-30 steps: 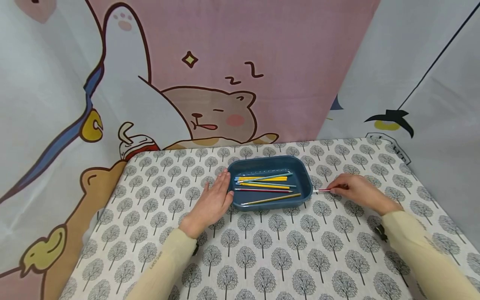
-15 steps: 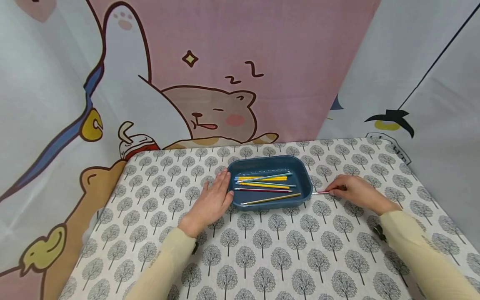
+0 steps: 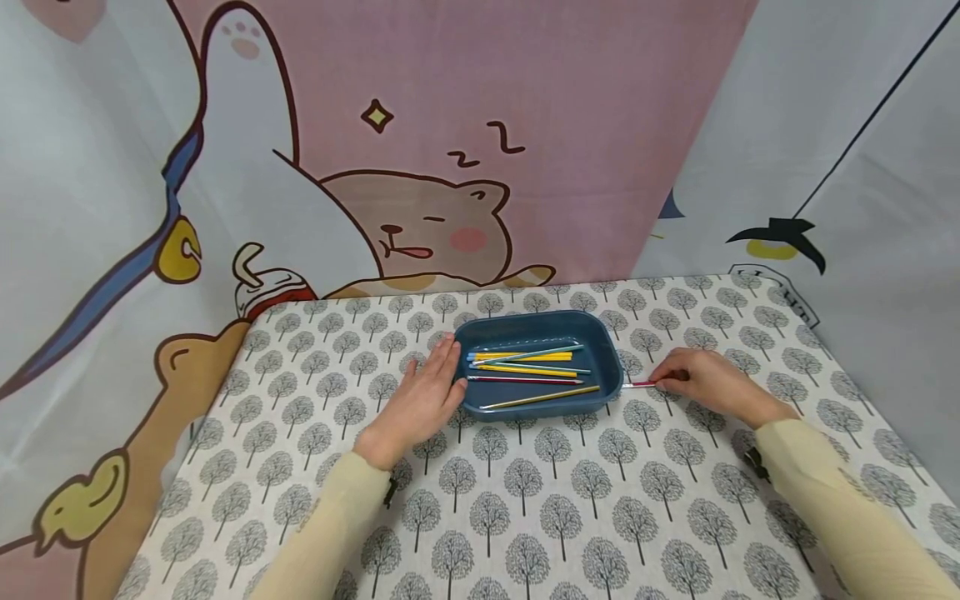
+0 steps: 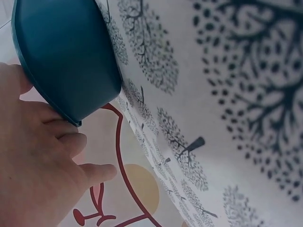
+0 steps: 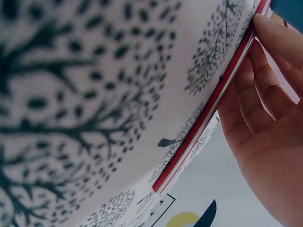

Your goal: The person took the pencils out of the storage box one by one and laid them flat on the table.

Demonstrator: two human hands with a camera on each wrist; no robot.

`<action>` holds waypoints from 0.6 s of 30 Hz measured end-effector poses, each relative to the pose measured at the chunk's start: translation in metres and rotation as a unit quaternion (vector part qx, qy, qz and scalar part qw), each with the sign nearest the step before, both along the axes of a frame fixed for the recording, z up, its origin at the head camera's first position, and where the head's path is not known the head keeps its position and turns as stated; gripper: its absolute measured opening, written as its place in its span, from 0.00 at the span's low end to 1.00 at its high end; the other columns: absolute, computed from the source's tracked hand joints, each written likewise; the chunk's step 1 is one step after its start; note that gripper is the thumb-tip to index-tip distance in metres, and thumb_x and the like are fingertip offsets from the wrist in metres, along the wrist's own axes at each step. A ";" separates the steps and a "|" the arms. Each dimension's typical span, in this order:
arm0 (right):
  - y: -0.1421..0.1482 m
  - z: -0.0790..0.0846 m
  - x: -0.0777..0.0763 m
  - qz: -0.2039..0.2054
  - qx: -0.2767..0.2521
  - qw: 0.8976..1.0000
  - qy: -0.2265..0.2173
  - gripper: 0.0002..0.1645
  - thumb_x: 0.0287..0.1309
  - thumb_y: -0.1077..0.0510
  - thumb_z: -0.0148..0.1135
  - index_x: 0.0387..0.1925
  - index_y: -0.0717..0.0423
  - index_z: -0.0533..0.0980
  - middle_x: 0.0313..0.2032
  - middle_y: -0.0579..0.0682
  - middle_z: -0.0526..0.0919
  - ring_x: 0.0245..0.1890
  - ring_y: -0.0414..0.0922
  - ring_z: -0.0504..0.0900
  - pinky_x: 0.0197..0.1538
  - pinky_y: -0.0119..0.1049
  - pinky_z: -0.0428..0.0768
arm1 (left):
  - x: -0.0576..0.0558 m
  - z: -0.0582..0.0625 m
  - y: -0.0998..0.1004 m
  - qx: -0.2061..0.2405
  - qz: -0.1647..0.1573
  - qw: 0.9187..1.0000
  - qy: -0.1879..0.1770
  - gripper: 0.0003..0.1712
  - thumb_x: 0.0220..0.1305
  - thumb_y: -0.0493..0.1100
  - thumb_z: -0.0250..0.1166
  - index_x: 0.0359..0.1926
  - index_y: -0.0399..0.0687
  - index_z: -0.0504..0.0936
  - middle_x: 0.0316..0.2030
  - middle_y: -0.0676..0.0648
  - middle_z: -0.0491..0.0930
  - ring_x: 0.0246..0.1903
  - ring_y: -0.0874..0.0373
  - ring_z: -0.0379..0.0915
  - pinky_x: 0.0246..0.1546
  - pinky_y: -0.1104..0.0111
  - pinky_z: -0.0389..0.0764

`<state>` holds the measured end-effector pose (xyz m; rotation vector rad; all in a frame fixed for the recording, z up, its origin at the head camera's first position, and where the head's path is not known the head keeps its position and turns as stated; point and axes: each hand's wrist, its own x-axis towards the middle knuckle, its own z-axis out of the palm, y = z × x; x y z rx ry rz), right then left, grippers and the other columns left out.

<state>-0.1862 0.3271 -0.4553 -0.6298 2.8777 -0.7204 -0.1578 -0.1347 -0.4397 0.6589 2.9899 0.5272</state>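
Note:
A dark blue tray (image 3: pixel 613 354) lies on the table with several pencils (image 3: pixel 525 380) in it: yellow, teal, dark red and gold. My left hand (image 3: pixel 420 400) rests against the tray's left end, fingers extended along the rim; the left wrist view shows the fingers (image 4: pixel 71 142) at the edge of the tray (image 4: pixel 71 52). Just off the tray's right end, my right hand (image 3: pixel 708 382) pinches a thin red-and-white pencil (image 3: pixel 637 385) between thumb and fingers. In the right wrist view this pencil (image 5: pixel 208 111) lies low along the cloth, its far end near the tray.
A white cloth printed with grey trees (image 3: pixel 525 500) covers the table. Behind it hangs a curtain with cartoon animals (image 3: pixel 450 233), meeting the table's back edge. More of the curtain stands along the left and right sides.
The right hand has shifted slightly left with the pencil, whose white tip now sits close to the tray's right end. The left hand and tray have hardly moved.

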 end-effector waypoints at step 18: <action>-0.004 0.017 0.011 -0.012 0.031 0.999 0.005 0.14 0.64 0.56 0.72 0.49 0.55 0.86 0.48 0.53 0.88 0.48 0.53 0.85 0.51 0.55 0.83 | 0.001 -0.005 -0.002 0.003 -0.004 1.000 -0.003 0.39 0.83 0.56 0.41 0.82 0.39 0.46 0.82 0.41 0.41 0.81 0.47 0.39 0.75 0.38 0.51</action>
